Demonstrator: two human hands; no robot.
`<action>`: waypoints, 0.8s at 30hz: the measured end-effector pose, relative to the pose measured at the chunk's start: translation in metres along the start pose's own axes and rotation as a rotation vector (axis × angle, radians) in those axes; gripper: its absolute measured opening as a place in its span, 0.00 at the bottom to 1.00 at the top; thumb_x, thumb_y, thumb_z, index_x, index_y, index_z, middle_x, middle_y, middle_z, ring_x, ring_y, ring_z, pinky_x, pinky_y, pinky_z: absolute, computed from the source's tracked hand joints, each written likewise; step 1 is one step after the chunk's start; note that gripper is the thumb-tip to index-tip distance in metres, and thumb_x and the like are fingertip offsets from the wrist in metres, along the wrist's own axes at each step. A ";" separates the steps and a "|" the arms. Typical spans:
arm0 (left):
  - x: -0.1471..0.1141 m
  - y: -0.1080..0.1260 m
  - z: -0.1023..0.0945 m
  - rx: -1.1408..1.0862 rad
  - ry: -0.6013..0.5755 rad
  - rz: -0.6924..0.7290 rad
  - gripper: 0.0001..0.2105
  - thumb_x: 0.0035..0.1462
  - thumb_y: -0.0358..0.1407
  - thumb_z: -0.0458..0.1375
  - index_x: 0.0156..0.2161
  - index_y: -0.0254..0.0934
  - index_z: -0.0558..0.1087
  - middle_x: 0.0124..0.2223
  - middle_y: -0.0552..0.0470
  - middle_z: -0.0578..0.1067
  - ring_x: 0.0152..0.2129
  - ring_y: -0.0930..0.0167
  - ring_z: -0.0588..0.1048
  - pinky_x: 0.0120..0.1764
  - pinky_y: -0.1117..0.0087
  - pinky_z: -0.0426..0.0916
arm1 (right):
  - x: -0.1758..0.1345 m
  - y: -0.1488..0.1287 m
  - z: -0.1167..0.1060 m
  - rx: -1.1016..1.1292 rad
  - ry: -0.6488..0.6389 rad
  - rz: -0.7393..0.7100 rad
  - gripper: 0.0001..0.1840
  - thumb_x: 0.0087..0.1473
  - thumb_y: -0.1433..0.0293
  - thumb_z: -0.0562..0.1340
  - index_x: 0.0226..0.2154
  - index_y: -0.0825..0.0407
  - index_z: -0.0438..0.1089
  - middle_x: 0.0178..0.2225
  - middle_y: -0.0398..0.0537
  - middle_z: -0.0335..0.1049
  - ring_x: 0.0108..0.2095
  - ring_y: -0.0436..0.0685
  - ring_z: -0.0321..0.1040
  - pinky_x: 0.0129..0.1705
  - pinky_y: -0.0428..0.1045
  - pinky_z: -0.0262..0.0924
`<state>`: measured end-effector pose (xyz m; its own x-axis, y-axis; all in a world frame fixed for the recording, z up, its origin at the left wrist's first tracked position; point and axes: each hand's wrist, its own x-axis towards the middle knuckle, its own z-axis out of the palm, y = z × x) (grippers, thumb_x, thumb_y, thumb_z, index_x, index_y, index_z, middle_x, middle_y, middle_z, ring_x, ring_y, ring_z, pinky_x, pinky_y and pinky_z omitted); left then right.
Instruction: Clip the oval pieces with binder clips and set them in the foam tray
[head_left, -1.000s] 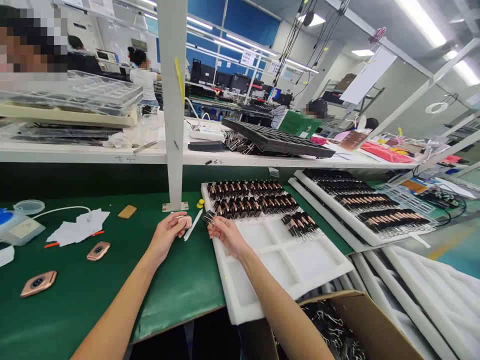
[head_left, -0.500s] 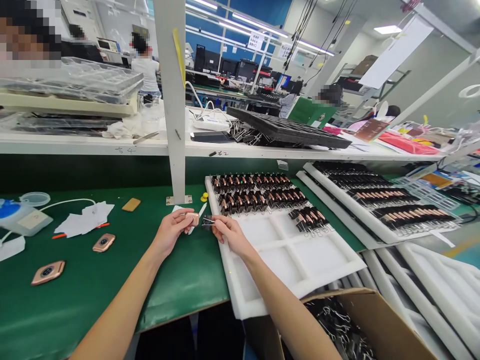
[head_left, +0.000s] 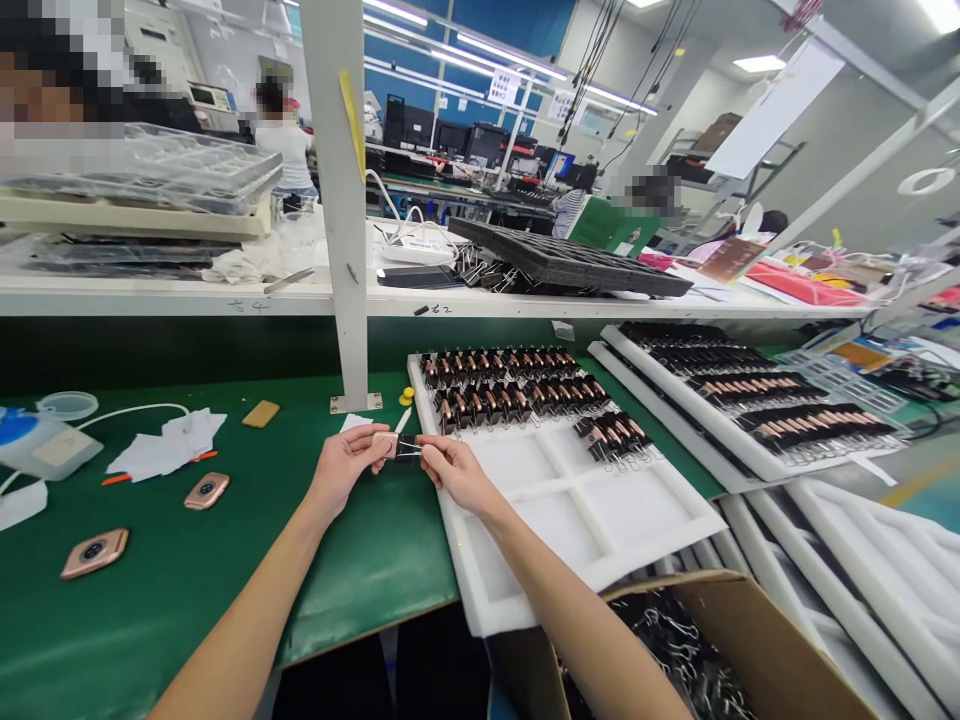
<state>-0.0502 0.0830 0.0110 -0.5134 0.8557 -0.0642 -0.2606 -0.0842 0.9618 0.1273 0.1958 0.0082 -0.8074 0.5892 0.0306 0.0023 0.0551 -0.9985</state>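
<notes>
Between the fingers of my left hand (head_left: 346, 462) is a rose-gold watch case (head_left: 385, 446), held over the green mat. My right hand (head_left: 456, 470) pinches the wire handles of a black binder clip (head_left: 407, 449). The clip's black body meets the right side of the watch case; whether its jaws are fully over the edge I cannot tell. Just behind my hands lies a white pen-like stick (head_left: 403, 419). Two more rose-gold watch cases, one nearer (head_left: 94, 553) and one farther (head_left: 207, 490), lie on the mat to the left.
A white foam tray (head_left: 480, 610) on the right holds rows of clipped watch cases. Another filled foam tray (head_left: 690, 415) stands beyond it. Below, a cardboard box (head_left: 795, 640) contains many binder clips. A white post (head_left: 352, 340) rises behind my hands. Left are a bottle (head_left: 56, 445) and white papers (head_left: 169, 440).
My right hand has moved slightly left, bringing the binder clip from a small gap into contact with the watch case. The left hand still holds the case.
</notes>
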 end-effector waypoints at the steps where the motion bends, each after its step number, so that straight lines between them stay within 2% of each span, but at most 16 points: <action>1: 0.000 0.000 0.001 0.009 0.002 0.001 0.24 0.43 0.44 0.75 0.43 0.30 0.81 0.29 0.45 0.81 0.21 0.71 0.71 0.25 0.70 0.66 | 0.000 0.000 0.000 -0.006 0.003 -0.002 0.28 0.60 0.49 0.60 0.49 0.56 0.74 0.26 0.41 0.63 0.22 0.48 0.56 0.22 0.45 0.52; 12: -0.001 0.000 0.005 0.018 0.044 0.007 0.26 0.41 0.45 0.76 0.42 0.30 0.81 0.27 0.47 0.79 0.20 0.72 0.70 0.26 0.70 0.65 | 0.005 -0.002 0.005 -0.031 -0.012 -0.002 0.28 0.61 0.49 0.59 0.49 0.56 0.74 0.25 0.40 0.62 0.22 0.48 0.57 0.22 0.45 0.56; 15: -0.002 0.004 0.006 -0.007 0.032 0.019 0.26 0.40 0.45 0.77 0.42 0.30 0.81 0.28 0.47 0.80 0.19 0.73 0.69 0.26 0.70 0.64 | 0.000 -0.020 0.007 -0.068 0.004 -0.015 0.27 0.61 0.51 0.60 0.52 0.55 0.72 0.30 0.44 0.68 0.27 0.52 0.65 0.30 0.49 0.65; 17: -0.002 0.007 0.005 -0.037 0.025 0.017 0.26 0.40 0.44 0.77 0.43 0.30 0.80 0.28 0.48 0.79 0.19 0.73 0.68 0.25 0.71 0.64 | -0.019 -0.034 0.006 -0.182 0.147 -0.114 0.24 0.62 0.54 0.60 0.54 0.51 0.70 0.39 0.50 0.73 0.37 0.56 0.70 0.43 0.54 0.68; 19: -0.003 0.010 0.005 -0.082 0.029 0.022 0.27 0.41 0.44 0.77 0.45 0.31 0.80 0.27 0.51 0.78 0.19 0.74 0.68 0.25 0.72 0.63 | -0.056 -0.041 -0.001 -0.332 0.410 -0.261 0.20 0.63 0.58 0.60 0.54 0.49 0.69 0.47 0.55 0.72 0.45 0.60 0.70 0.52 0.58 0.65; 22: -0.003 0.012 0.002 -0.166 0.055 0.033 0.27 0.42 0.43 0.76 0.48 0.35 0.79 0.31 0.52 0.79 0.22 0.74 0.71 0.25 0.74 0.64 | -0.136 -0.026 -0.024 -0.503 0.913 -0.403 0.16 0.62 0.60 0.61 0.48 0.50 0.70 0.45 0.56 0.72 0.44 0.62 0.70 0.50 0.59 0.65; 23: -0.003 0.013 0.001 -0.187 0.066 0.028 0.27 0.43 0.43 0.76 0.48 0.35 0.78 0.33 0.51 0.79 0.24 0.73 0.72 0.26 0.74 0.65 | -0.165 -0.015 -0.035 -0.537 1.095 -0.411 0.15 0.61 0.59 0.62 0.45 0.50 0.69 0.41 0.55 0.72 0.42 0.62 0.70 0.48 0.59 0.66; 24: -0.003 0.013 0.001 -0.204 0.075 0.018 0.26 0.44 0.43 0.75 0.48 0.36 0.78 0.35 0.51 0.80 0.26 0.73 0.74 0.27 0.75 0.66 | -0.195 -0.002 -0.046 -0.542 1.248 -0.341 0.15 0.59 0.57 0.62 0.43 0.50 0.68 0.39 0.55 0.72 0.41 0.63 0.71 0.47 0.60 0.66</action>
<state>-0.0518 0.0801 0.0236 -0.5768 0.8134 -0.0748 -0.4074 -0.2072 0.8894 0.3120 0.1184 0.0062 0.2345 0.7867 0.5710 0.3704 0.4708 -0.8007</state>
